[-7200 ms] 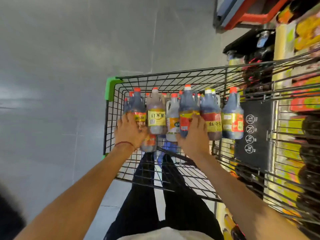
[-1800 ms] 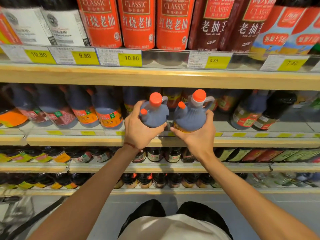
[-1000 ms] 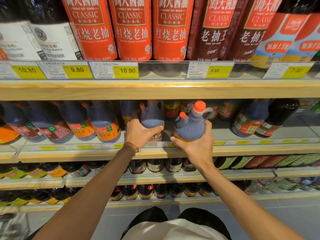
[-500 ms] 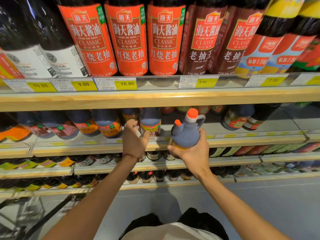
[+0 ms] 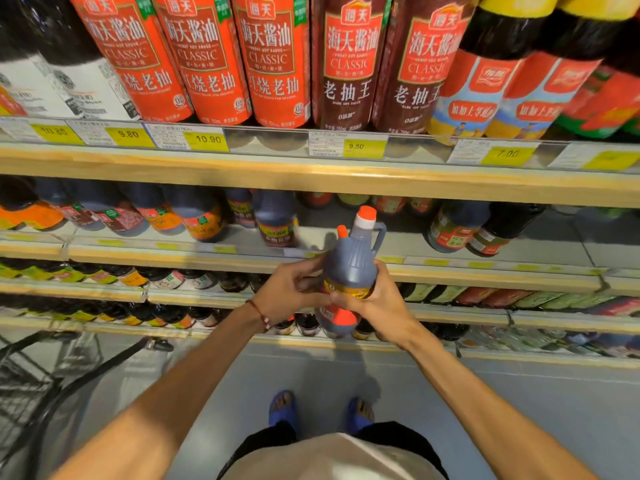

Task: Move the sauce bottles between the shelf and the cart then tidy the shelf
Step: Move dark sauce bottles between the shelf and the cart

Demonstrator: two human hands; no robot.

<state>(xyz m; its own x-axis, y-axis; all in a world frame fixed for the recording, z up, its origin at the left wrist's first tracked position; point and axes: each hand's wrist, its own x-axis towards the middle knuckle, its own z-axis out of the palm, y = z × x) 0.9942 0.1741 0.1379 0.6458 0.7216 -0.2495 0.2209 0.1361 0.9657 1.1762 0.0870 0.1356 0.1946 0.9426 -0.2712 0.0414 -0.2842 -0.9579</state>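
A dark sauce bottle (image 5: 350, 261) with an orange cap and a side handle stands upright in front of the middle shelf (image 5: 485, 277). My right hand (image 5: 374, 301) grips it round the lower body from the right. My left hand (image 5: 289, 289) closes on its lower left side, thumb against the body. Another dark sauce bottle (image 5: 277, 220) with a yellow and red label stands on the middle shelf just behind and to the left. More bottles of this kind (image 5: 194, 216) line that shelf to the left.
Tall red-labelled soy sauce bottles (image 5: 270, 60) fill the top shelf above yellow price tags (image 5: 207, 139). Two lower shelves hold rows of small dark bottles (image 5: 166, 315). The black wire cart (image 5: 52, 375) stands at the lower left. My feet in blue sandals (image 5: 284, 407) are on the grey floor.
My left hand left its bottle standing on the middle shelf and came back to the bottle in my right hand. That bottle sits slightly lower and nearer me.
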